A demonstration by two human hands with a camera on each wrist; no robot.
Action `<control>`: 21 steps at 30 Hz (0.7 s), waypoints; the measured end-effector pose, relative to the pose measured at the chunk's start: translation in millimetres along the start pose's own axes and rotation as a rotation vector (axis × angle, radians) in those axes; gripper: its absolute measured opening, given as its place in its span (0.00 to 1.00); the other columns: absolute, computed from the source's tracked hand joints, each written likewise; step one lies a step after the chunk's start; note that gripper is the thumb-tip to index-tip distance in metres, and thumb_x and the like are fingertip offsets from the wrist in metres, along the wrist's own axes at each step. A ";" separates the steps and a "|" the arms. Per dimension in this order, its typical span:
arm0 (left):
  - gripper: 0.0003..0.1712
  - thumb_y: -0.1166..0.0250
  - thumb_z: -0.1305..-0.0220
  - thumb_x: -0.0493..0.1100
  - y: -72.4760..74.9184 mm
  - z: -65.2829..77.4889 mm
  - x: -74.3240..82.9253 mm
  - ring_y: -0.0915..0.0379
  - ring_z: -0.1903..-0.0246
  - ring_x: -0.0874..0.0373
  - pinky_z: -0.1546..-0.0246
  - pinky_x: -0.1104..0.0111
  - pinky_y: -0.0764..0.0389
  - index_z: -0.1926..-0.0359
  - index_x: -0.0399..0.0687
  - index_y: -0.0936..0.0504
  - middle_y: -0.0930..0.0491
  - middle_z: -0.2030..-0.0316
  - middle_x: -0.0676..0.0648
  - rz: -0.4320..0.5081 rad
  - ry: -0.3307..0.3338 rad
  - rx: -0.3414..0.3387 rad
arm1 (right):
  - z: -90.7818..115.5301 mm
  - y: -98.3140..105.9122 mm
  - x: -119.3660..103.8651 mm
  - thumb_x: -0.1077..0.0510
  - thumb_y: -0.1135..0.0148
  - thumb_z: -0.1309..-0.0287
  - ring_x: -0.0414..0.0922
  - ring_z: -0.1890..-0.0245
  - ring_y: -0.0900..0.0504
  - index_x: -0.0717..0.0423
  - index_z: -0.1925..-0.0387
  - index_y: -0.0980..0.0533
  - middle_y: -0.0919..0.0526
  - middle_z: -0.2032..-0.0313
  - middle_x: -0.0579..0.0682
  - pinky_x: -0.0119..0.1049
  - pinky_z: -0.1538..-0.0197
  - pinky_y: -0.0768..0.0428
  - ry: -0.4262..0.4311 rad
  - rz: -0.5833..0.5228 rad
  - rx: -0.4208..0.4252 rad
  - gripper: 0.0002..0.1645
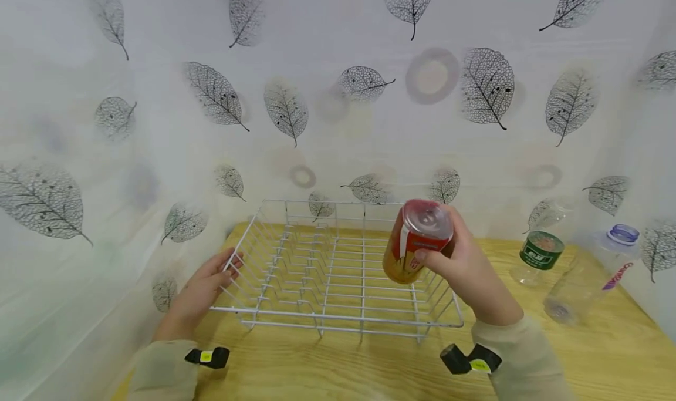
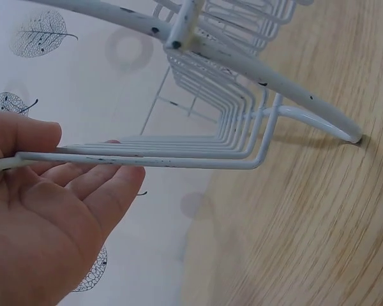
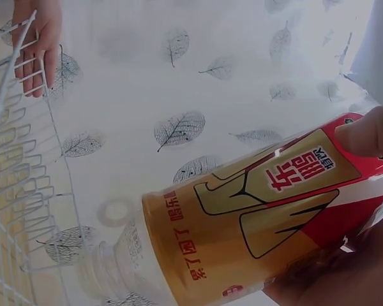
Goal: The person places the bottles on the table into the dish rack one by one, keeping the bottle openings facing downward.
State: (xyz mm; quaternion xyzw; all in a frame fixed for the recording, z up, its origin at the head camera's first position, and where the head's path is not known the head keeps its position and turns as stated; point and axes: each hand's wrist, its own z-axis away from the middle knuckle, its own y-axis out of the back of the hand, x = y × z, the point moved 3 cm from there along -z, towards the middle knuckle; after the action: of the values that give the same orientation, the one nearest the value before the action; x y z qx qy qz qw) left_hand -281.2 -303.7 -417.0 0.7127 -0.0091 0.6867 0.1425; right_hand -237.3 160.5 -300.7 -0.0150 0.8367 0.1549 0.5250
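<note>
Bottle, plastic, red/gold label w/ printed characters, held tilted in the air above the right near part of the wire rack, base toward the camera, neck end pointing down and away; right wrist view shows the clear neck low over the rack wires. Right hand wrapped round the body at the label, thumb pressed on the label near the base. Left hand at the rack's left rim, fingers fairly straight under the rim wire, thumb over it; loose hold, not a tight clamp. Rack is white, paint chipped, sits on the wood tabletop. Right of it: small clear bottle w/ green label, and a bigger clear bottle lying tilted, blue-ish neck ring, both well apart from the hands. Handling, judged: bottle looks empty, so light; thin walls prob. give under a squeeze; label film smooth, could slip. Best grip mid-body round the label. Rack stiff but light, may skid on the tabletop.
</note>
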 end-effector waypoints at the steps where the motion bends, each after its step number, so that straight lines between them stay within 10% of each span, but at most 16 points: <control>1: 0.40 0.60 0.28 0.28 -0.1 -0.6 0.6 0.53 0.26 0.38 0.27 0.53 0.46 0.20 0.37 0.64 0.53 0.23 0.33 -0.004 0.003 0.000 | -4.4 0.3 -4.3 0.68 0.39 0.37 0.54 0.42 0.25 0.48 0.26 0.43 0.28 0.39 0.55 0.37 0.46 0.19 0.014 0.006 -0.003 0.41; 11: 0.40 0.61 0.29 0.27 0.2 -3.9 7.2 0.55 0.25 0.37 0.26 0.47 0.53 0.20 0.37 0.65 0.54 0.22 0.33 -0.001 0.025 0.004 | -79.9 -7.4 -13.4 0.56 0.33 0.37 0.49 0.40 0.25 0.49 0.26 0.42 0.28 0.38 0.50 0.49 0.37 0.25 -0.024 0.044 0.003 0.42; 21: 0.39 0.61 0.27 0.27 -3.0 -2.1 2.6 0.54 0.26 0.37 0.28 0.61 0.42 0.21 0.33 0.65 0.54 0.23 0.31 0.007 0.018 0.004 | -143.4 -25.9 68.5 0.46 0.32 0.36 0.52 0.37 0.29 0.48 0.26 0.43 0.30 0.36 0.53 0.54 0.37 0.26 -0.243 0.048 0.068 0.44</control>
State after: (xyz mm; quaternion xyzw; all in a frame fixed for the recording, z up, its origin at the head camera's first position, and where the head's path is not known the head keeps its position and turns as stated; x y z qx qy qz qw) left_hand -282.5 -299.8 -415.0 0.7067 -0.0092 0.6937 0.1387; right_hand -388.5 105.8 -310.0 0.0416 0.7718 0.1398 0.6190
